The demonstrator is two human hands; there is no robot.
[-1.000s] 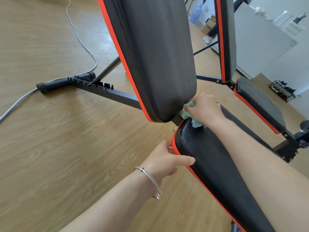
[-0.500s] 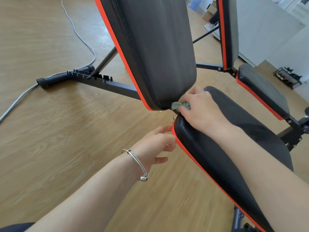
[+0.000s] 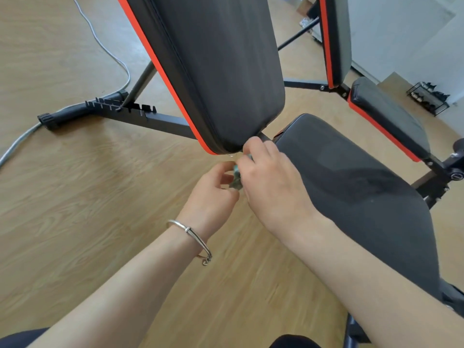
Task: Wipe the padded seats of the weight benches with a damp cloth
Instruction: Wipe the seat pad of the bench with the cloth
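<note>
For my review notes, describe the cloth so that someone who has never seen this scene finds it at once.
Find the near bench's big black, orange-edged backrest and follow it down to its lower tip. Just below, the left hand and right hand meet; the cloth is the small wad bunched between them, the only blue-green thing there.

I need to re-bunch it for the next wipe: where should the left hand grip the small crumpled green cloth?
Pinch the small crumpled green cloth at its exposed tuft, left hand coming from the left; the right hand covers the rest, so likely only that edge is free.
</note>
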